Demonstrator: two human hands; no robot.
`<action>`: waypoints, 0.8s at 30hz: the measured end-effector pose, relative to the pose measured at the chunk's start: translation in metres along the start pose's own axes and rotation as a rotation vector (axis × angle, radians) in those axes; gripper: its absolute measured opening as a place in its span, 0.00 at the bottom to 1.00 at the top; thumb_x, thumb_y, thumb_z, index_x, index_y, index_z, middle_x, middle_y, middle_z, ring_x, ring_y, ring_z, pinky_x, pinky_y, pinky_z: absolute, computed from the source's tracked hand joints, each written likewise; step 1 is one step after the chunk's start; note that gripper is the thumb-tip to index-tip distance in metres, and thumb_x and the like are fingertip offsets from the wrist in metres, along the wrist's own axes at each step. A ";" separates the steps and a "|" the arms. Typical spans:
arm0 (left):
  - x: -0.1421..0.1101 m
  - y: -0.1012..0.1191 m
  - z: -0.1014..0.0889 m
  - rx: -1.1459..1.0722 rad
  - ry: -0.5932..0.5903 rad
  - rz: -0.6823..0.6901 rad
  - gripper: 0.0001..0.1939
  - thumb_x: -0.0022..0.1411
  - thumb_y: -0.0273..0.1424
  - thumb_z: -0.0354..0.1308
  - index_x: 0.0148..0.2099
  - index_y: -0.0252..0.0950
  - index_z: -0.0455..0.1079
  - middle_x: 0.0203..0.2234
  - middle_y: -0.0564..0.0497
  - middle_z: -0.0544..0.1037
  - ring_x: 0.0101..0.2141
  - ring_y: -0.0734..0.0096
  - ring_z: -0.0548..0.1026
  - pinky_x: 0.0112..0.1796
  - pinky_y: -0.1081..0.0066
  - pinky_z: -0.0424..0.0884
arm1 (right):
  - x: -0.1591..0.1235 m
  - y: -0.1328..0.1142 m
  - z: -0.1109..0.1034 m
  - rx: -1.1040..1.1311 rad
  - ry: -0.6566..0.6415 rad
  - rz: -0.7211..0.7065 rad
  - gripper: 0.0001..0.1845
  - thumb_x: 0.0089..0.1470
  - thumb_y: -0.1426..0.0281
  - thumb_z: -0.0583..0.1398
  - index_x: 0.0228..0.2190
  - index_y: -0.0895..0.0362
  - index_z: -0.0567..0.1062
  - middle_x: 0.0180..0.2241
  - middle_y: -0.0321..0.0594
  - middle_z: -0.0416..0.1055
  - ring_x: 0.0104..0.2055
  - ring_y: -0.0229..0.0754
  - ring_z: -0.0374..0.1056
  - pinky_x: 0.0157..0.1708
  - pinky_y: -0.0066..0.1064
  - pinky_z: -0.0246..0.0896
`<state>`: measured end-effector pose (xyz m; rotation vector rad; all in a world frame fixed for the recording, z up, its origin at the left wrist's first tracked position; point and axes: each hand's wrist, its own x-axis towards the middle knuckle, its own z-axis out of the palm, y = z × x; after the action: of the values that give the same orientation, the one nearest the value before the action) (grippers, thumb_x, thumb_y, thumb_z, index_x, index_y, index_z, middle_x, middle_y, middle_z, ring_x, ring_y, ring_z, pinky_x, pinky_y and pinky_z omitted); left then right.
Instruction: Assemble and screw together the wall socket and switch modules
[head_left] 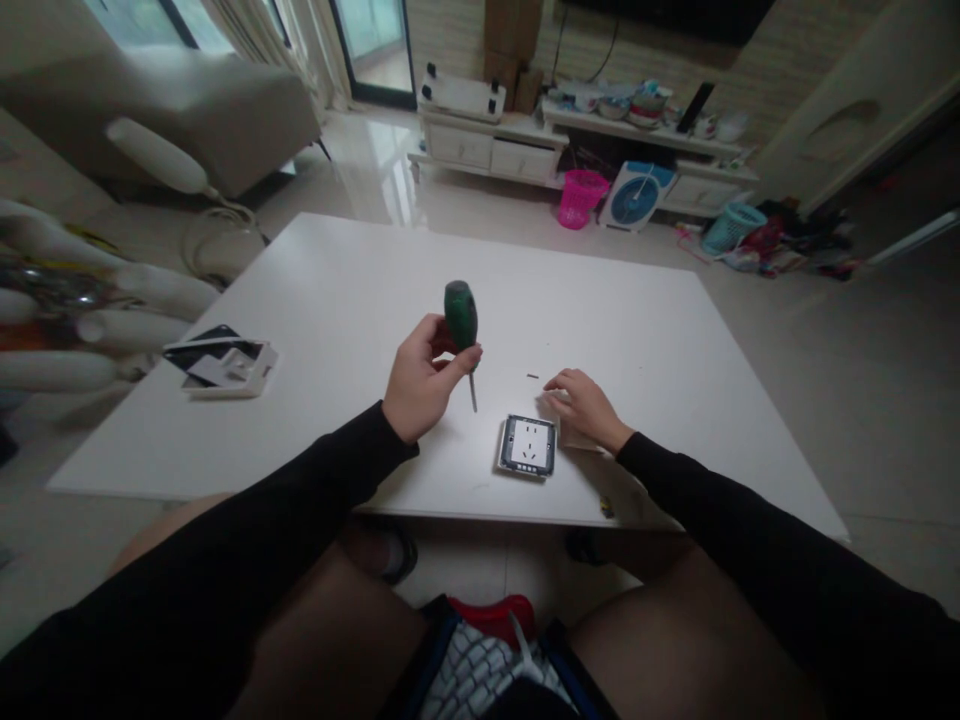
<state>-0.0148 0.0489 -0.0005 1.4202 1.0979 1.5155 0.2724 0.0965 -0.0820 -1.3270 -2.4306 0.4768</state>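
My left hand (427, 378) is closed around the green handle of a screwdriver (461, 315), holding it upright above the white table with its thin shaft pointing down. My right hand (583, 405) hovers low over the tabletop, fingers slightly apart, and nothing shows between them. Just left of its fingertips lies a small dark screw-like piece (532, 376). A wall socket (529, 445) with a dark frame and white face rests below, between my hands. Partly hidden under my right hand is a flat pale plate (577, 438), perhaps the socket's cover.
A small yellow-and-black item (606, 507) lies by the near edge of the white table (360, 290). On the left side stands an open white box (259, 375) with parts in it. Beyond the table are a pink basket (581, 195) and a blue-and-white fan (636, 197).
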 end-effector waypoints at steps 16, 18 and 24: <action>0.003 -0.004 0.001 -0.342 0.228 -0.387 0.15 0.57 0.24 0.69 0.41 0.35 0.65 0.36 0.51 0.76 0.36 0.65 0.83 0.42 0.57 0.84 | 0.058 0.000 0.017 -0.012 -0.110 0.163 0.10 0.58 0.78 0.61 0.26 0.56 0.71 0.38 0.50 0.74 0.42 0.50 0.68 0.45 0.40 0.64; 0.001 -0.002 0.003 -0.355 0.237 -0.408 0.14 0.57 0.23 0.68 0.40 0.34 0.66 0.36 0.50 0.76 0.37 0.65 0.83 0.44 0.57 0.84 | 0.050 -0.008 0.007 0.025 -0.134 0.166 0.10 0.59 0.78 0.59 0.27 0.55 0.71 0.35 0.48 0.75 0.39 0.48 0.68 0.42 0.39 0.63; -0.007 0.010 0.010 -0.419 0.222 -0.474 0.13 0.56 0.19 0.68 0.39 0.32 0.67 0.37 0.48 0.79 0.38 0.64 0.84 0.45 0.60 0.84 | -0.004 -0.031 -0.038 0.293 -0.160 0.082 0.03 0.63 0.69 0.61 0.39 0.55 0.74 0.33 0.38 0.75 0.35 0.41 0.69 0.36 0.33 0.63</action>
<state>-0.0042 0.0395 0.0066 0.6628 1.0711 1.4589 0.2679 0.0816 -0.0353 -1.3062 -2.3203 0.9536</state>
